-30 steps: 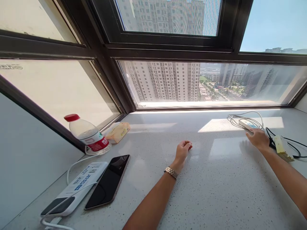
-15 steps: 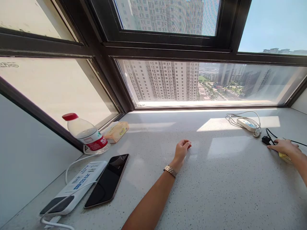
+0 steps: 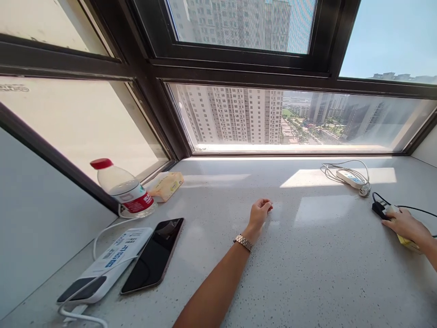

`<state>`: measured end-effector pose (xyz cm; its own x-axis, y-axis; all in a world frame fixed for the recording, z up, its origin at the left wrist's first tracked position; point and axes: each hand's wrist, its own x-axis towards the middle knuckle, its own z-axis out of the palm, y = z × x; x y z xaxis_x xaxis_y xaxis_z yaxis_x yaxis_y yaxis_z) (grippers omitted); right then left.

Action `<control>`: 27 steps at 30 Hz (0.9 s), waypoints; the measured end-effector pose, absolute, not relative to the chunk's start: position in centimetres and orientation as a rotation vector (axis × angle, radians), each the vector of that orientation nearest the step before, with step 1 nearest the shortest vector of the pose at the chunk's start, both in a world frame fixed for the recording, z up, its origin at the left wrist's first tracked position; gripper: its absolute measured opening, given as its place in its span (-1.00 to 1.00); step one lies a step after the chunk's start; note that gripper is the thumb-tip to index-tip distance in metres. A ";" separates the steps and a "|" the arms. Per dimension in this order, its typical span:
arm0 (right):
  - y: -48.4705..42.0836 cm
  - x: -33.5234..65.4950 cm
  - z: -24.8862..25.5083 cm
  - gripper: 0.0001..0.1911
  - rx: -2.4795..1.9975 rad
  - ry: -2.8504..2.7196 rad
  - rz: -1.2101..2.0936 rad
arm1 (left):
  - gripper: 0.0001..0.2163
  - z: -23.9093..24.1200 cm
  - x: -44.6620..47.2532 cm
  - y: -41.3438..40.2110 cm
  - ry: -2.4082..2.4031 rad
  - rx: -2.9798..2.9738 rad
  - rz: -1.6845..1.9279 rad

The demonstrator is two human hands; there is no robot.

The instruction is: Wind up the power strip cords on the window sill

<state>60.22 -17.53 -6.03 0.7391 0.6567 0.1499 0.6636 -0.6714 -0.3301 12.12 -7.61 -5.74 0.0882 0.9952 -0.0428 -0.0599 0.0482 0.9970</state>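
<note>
Left hand [image 3: 260, 213]: fingers curled together. Right hand [image 3: 405, 225] lies over yellow item [image 3: 409, 244]; whether clamped, cannot tell. 1 risk: sideways pull could snag adjacent black cable [image 3: 418, 209].

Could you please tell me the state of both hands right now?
Left hand: loosely closed, nothing visible in it.
Right hand: over the yellow item; whether gripping it cannot be told.

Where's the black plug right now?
The black plug is on the counter at the head view's right side, by the right hand and below the white power strip.
</note>
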 end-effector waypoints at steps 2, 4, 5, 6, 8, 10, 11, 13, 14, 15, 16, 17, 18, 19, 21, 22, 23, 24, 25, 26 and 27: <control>-19.4 57.7 -6.4 -0.74 -2.705 -1.189 0.183 | -0.75 -5.8 12.2 -7.6 1.132 1.205 1.140; -21.3 54.2 -6.4 -0.65 -2.733 -1.306 0.208 | -0.76 -5.7 12.3 -7.8 1.151 1.256 1.128; -22.3 52.2 -6.4 -0.60 -2.710 -1.399 0.231 | -0.76 -5.6 12.3 -8.0 1.159 1.291 1.113; -23.1 50.0 -6.3 -0.57 -2.657 -1.512 0.249 | -0.76 -5.4 12.4 -8.3 1.164 1.334 1.090; -24.3 45.4 -6.0 -0.54 -2.515 -1.723 0.256 | -0.76 -4.9 12.7 -9.2 1.157 1.419 1.029; -24.6 40.9 -5.4 -0.56 -2.384 -1.872 0.281 | -0.75 -4.5 12.8 -10.5 1.137 1.534 0.939; -24.4 38.8 -5.1 -0.56 -2.283 -1.945 0.284 | -0.75 -4.4 12.8 -11.3 1.131 1.617 0.877; -23.3 34.9 -4.3 -0.58 -2.086 -2.058 0.323 | -0.73 -4.4 12.5 -12.7 1.135 1.815 0.741; -22.5 33.2 -3.9 -0.57 -2.020 -2.087 0.369 | -0.71 -4.5 12.2 -13.3 1.148 1.907 0.691; -21.6 31.6 -3.5 -0.54 -1.954 -2.099 0.419 | -0.69 -4.6 11.7 -13.7 1.164 1.977 0.665; -20.8 30.3 -3.2 -0.49 -1.887 -2.098 0.469 | -0.68 -4.8 11.2 -14.0 1.186 2.008 0.663; -20.0 29.1 -2.9 -0.45 -1.826 -2.076 0.516 | -0.68 -5.0 10.5 -14.1 1.208 2.013 0.672; -19.4 28.2 -2.8 -0.39 -1.764 -2.039 0.566 | -0.70 -5.2 9.8 -14.0 1.228 1.996 0.682; -18.9 27.5 -2.8 -0.35 -1.701 -1.988 0.613 | -0.72 -5.3 9.2 -13.9 1.242 1.968 0.689; -18.3 26.8 -3.1 -0.31 -1.592 -1.857 0.688 | -0.76 -5.5 8.1 -13.4 1.248 1.912 0.698; -18.1 26.8 -3.4 -0.31 -1.551 -1.787 0.719 | -0.77 -5.5 7.7 -13.2 1.243 1.888 0.711; -18.1 26.9 -3.7 -0.32 -1.522 -1.719 0.754 | -0.78 -5.5 7.5 -13.0 1.229 1.868 0.733; -18.0 27.1 -4.1 -0.33 -1.505 -1.655 0.797 | -0.78 -5.5 7.4 -12.8 1.210 1.845 0.761; -18.0 27.3 -4.4 -0.34 -1.494 -1.598 0.849 | -0.77 -5.5 7.4 -12.7 1.188 1.816 0.792; -18.1 27.6 -4.7 -0.34 -1.483 -1.546 0.906 | -0.77 -5.6 7.5 -12.6 1.164 1.785 0.817; -18.1 27.9 -4.8 -0.34 -1.468 -1.499 0.962 | -0.76 -5.6 7.6 -12.6 1.144 1.756 0.836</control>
<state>27.89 -18.06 -4.84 0.0038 0.9993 0.0377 0.3823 0.0334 -0.9234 7.57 -12.60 -5.63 0.3559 0.9312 0.0787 0.3573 -0.2134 0.9093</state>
